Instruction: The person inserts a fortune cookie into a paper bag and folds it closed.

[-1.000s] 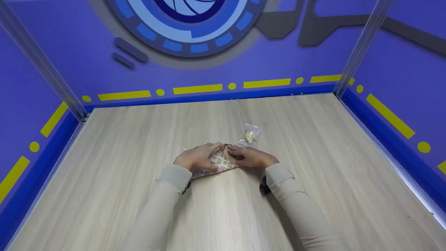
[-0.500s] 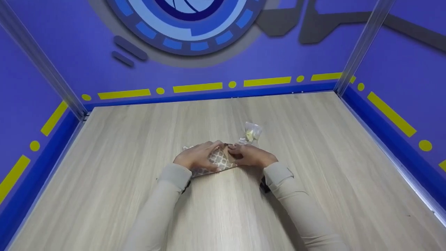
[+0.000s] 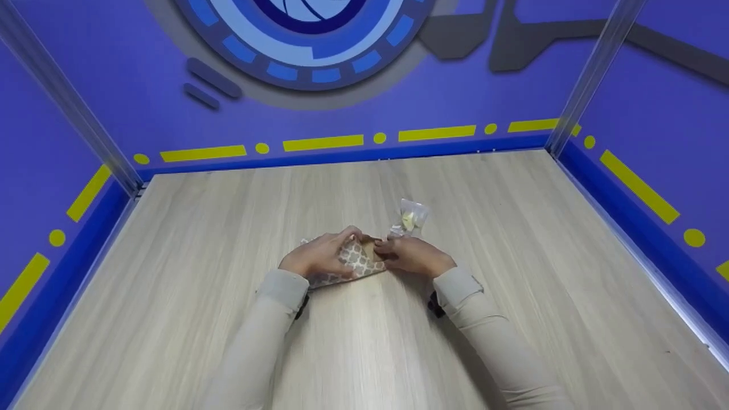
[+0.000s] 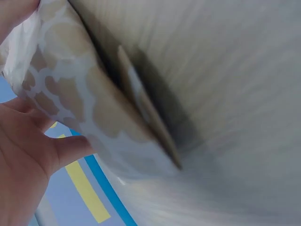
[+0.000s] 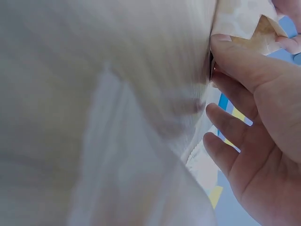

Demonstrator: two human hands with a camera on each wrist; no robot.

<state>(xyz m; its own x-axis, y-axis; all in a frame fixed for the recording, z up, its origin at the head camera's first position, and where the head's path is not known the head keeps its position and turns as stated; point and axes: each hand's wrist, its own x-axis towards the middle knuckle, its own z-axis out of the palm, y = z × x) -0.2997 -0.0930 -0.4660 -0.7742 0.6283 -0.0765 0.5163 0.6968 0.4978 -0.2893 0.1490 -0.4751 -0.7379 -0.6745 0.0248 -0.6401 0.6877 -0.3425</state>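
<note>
Left hand [image 3: 322, 256] lay arched over the left part of the patterned packet [image 3: 356, 261], gripping it with thumb on the near side and fingers along the far side. Right hand [image 3: 416, 256] stood at the packet's right end, thumb and forefinger pinching its edge, the other fingers loosely bent and clear of it. The packet rested on the surface [image 3: 364, 336], directly between the two hands and touched by both. Its long axis ran from one hand toward the other, the right end slightly farther from the person. That end, nearer the right hand, stood partly open, with plain tan lining showing. A clear bag [image 3: 412, 216] holding something pale yellow lay just beyond the packet's right end.

Not established: the packet's contents, and its left end, which the left palm covered. In the left wrist view a thin strip [image 4: 146, 110] ran beside the packet's edge; whether it belonged to the packet could not be determined. A pale shape [image 5: 136, 160] below the packet in the right wrist view was too blurred to identify.
</note>
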